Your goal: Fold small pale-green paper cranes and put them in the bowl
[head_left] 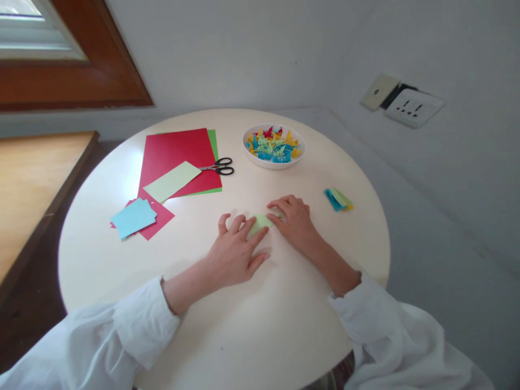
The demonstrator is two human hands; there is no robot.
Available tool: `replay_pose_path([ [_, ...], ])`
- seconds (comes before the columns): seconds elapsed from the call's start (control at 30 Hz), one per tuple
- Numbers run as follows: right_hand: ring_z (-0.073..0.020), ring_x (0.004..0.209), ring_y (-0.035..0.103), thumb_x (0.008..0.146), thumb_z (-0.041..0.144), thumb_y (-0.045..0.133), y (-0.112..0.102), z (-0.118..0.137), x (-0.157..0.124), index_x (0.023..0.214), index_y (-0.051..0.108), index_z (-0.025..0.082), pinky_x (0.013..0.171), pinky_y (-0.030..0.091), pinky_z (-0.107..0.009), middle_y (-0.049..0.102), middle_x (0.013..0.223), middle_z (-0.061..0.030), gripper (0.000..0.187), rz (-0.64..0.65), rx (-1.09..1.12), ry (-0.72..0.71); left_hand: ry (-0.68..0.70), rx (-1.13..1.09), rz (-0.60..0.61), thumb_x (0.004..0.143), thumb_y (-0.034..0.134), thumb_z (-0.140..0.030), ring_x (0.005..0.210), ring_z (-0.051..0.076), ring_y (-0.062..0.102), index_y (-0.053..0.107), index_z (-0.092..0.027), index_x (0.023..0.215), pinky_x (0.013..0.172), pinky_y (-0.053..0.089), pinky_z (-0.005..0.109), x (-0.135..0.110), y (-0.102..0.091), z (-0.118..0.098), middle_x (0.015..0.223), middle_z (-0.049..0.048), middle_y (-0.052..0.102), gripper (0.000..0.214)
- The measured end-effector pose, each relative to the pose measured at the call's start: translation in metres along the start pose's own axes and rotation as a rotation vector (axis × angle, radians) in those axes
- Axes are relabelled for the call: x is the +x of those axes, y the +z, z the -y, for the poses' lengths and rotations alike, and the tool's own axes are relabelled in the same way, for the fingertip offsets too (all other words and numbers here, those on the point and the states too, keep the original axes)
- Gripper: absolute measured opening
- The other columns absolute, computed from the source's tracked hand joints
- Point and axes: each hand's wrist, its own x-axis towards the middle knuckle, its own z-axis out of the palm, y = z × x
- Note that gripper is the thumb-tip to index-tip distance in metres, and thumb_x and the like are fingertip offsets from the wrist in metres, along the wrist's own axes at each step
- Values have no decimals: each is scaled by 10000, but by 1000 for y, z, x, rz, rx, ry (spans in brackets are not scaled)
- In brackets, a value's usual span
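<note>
Head view showed your left hand (231,254) with its grip released, fingers spread on the small pale green paper (260,221), which lay on the table (284,325) nearer you than the bowl (273,164). Your right hand (295,221) touched the paper's other end; whether that grip pinched it, I could not tell. Scissors (215,167) lay left of the bowl, partly over the red sheet (173,150).

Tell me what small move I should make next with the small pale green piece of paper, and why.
Perhaps press your bare right hand along the small pale green piece of paper from its right end: that hand's thumb sits there, while your bare left hand seems to steady the other end on the round white table.
</note>
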Motion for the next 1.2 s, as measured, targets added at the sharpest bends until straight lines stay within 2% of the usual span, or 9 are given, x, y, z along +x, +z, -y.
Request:
replay_pose_path([
  [0.23, -255, 904, 518, 824, 176, 468, 0, -12, 0, 927, 634, 233, 791, 396, -428, 591, 963, -85, 203, -36, 4, 11, 0, 10, -20, 869, 368, -428, 1101, 331, 423, 538, -196, 1212, 939, 206, 570, 0, 2, 0, 1219, 159, 534, 447],
  [0.37, -221, 895, 546, 805, 80, 386, -4, -15, -1, 944, 613, 192, 811, 439, -388, 596, 928, -91, 289, -140, 98, -42, 2, 22, -13, 871, 356, -435, 1110, 336, 416, 527, -195, 1218, 938, 200, 574, 0, 2, 0, 1233, 159, 523, 455],
  [0.5, -198, 929, 582, 787, 23, 331, -12, -9, -15, 931, 617, 172, 829, 464, -365, 632, 936, -90, 352, -222, 139, -130, -4, 21, -20, 867, 368, -430, 1103, 333, 424, 531, -195, 1212, 941, 206, 566, 0, 2, 0, 1223, 155, 528, 448],
  [0.6, -186, 970, 598, 806, 22, 338, -13, -1, -32, 976, 632, 194, 879, 452, -384, 665, 1006, -75, 380, -152, 79, -264, -7, 19, -23, 868, 363, -434, 1091, 331, 433, 528, -194, 1218, 943, 208, 565, 1, 1, -1, 1222, 157, 529, 455],
  [0.73, -189, 972, 605, 831, 39, 351, -11, 5, -43, 1034, 635, 159, 854, 464, -381, 671, 1047, -103, 369, -50, -9, -382, -23, 10, 2, 870, 349, -439, 1097, 336, 435, 509, -185, 1248, 945, 205, 570, 2, 0, -3, 1237, 165, 522, 482],
  [0.97, -188, 951, 607, 817, 35, 392, -11, 2, -40, 1040, 644, 186, 859, 461, -387, 678, 1039, -85, 369, 10, -57, -364, -28, -35, 37, 871, 371, -420, 1105, 329, 435, 561, -206, 1197, 946, 201, 594, 6, -5, -3, 1243, 153, 535, 433],
  [1.2, -173, 949, 609, 811, 22, 398, -10, -3, -40, 1015, 644, 171, 870, 452, -357, 683, 1035, -73, 353, -4, -65, -379, 50, -90, 123, 884, 377, -389, 1172, 334, 400, 605, -273, 1137, 960, 169, 646, 7, -7, 13, 1290, 110, 512, 360],
])
